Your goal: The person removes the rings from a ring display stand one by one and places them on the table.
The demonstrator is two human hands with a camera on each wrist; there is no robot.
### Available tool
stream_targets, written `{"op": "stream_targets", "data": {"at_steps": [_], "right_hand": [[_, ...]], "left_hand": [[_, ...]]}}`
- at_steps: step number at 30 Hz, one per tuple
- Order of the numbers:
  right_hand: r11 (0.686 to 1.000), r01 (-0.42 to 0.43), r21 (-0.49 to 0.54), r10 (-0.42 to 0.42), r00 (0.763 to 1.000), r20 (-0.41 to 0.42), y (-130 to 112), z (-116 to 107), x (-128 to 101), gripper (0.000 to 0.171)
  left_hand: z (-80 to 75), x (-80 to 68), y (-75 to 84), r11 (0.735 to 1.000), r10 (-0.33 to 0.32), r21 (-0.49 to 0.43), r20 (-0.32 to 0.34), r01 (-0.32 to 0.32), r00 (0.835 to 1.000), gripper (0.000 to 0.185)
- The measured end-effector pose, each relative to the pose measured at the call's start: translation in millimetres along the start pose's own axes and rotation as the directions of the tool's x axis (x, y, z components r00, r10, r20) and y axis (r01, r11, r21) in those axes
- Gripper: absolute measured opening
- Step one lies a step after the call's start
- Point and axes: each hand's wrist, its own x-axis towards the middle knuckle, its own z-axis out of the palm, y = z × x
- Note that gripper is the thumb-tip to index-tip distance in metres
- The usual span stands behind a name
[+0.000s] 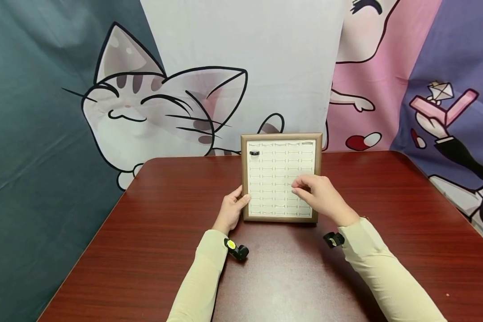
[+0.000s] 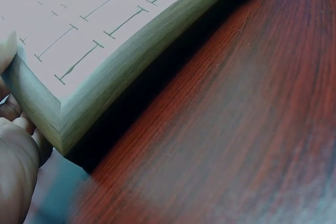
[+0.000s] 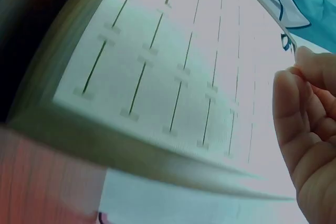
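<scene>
tray (image 1: 281,137) sits flat mid-table (image 1: 145,232) | your left hand (image 1: 232,210) grips its left frame edge | right hand (image 1: 319,193) hovers over the slotted pad, fingertips pinched, contents unclear | likely rigid, light; hold the frame, not the soft insert

wood-framed slotted ring tray (image 1: 281,136), flat on table (image 1: 145,232)

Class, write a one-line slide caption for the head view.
Left hand steadies a framed ring tray on a red-brown table; right hand hovers over its slots.
</scene>
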Motion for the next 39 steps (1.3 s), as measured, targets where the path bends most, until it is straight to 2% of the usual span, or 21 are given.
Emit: {"op": "stream_targets", "data": {"at_steps": [5,9,16,21,30,39], "right_hand": [[1.000,-0.016,0.026,0.017,1.000,-0.014,-7,9,16,0.004],[0.998,-0.025,0.058,0.028,0.998,-0.049,-12,17,29,0.004],[0.996,0.009,0.086,0.001,0.993,-0.117,-17,29,52,0.005],[0.994,-0.008,0.112,0.025,0.989,-0.149,-19,36,65,0.005],[0.991,-0.023,0.135,0.051,0.977,-0.206,-23,49,77,0.012],[0.993,0.015,0.120,0.019,0.960,-0.278,-25,55,88,0.010]], "left_hand": [[-0.7,-1.2,-0.1,1.000,0.001,-0.003,0.000,-0.001,1.000,0.049],[-1.6,-1.4,-1.5,1.000,-0.001,-0.005,-0.001,0.001,1.000,0.048],[-2.7,-0.3,-3.1,1.000,0.004,-0.020,0.010,-0.003,1.000,0.048],[-3.2,0.0,-2.0,1.000,0.009,-0.006,0.020,-0.009,1.000,0.050],[-2.8,0.6,-2.5,1.000,0.010,0.016,0.020,-0.010,1.000,0.050],[-2.1,-0.3,0.3,1.000,0.016,0.023,0.024,-0.017,1.000,0.049]]}}
